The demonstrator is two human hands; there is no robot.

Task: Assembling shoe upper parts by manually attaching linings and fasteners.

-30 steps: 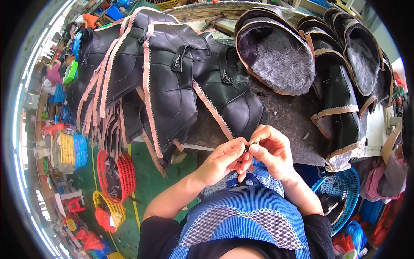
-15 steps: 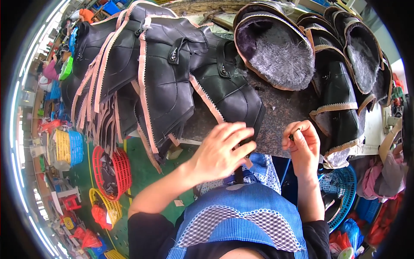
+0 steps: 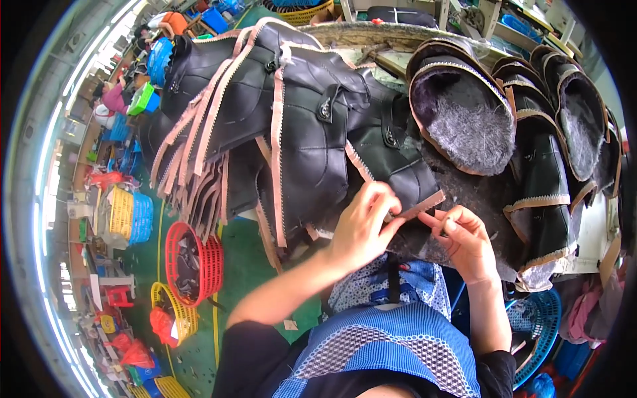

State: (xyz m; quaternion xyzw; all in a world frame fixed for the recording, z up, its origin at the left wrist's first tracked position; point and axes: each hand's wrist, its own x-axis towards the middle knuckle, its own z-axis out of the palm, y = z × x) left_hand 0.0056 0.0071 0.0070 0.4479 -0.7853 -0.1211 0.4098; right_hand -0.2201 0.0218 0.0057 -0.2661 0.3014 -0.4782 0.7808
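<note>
My left hand [image 3: 366, 222] is closed on a pink strip with a toothed edge [image 3: 426, 203]; the strip's end sticks out to the right between thumb and fingers. Just right of it, my right hand [image 3: 468, 244] pinches a small dark piece, mostly hidden by the fingers, and one fingertip is close to the strip's end. Beyond my left hand lie black leather shoe uppers [image 3: 308, 139], overlapping in a pile, with pink toothed strips along their edges and buckled straps.
Fur-lined black uppers [image 3: 474, 136] stand at the right on the dark worktable [image 3: 458, 182]. On the green floor at left are a red basket [image 3: 211, 268] and a yellow basket [image 3: 189, 322]. A blue basket [image 3: 547, 345] sits below the table at right.
My left hand, blurred before, now holds up the end of the pink strip. The right hand has moved beside it, its fingers turned toward the strip. The view has shifted, too.
</note>
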